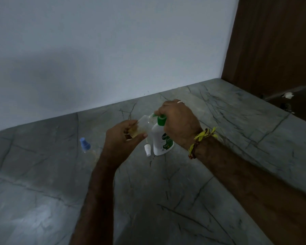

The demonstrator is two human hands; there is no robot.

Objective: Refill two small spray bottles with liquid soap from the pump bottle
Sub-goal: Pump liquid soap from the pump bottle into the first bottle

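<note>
Pump bottle (162, 138) (white body, green pump head) stands upright on the grey marble worktop (219, 138), mid-depth, nearer the back edge than the front. R hand (178, 121) sits on the pump head, fingers curled over it, pressing down. L hand (124, 137) grips an uncapped clear spray bottle (141, 126), tilted, mouth brought to the pump nozzle; a little yellowish liquid shows in its lower part under the fingers. White spray cap w/ dip tube (147, 150) lies on the worktop just beside the pump bottle base, on its left. 2nd spray bottle (86, 146), blue cap on, stands toward the left edge, well apart, apparently not yet opened. Step in hand, as I judge it: dosing soap into bottle 1. To do it well: keep mouth right under the nozzle tip w/ no gap, short slow strokes so the stream doesn't overshoot, hold the small bottle steady and less tilted as level rises, stop short of the neck to leave room for the dip tube. Risk: pump bottle tips under an off-axis press; push straight down.
</note>
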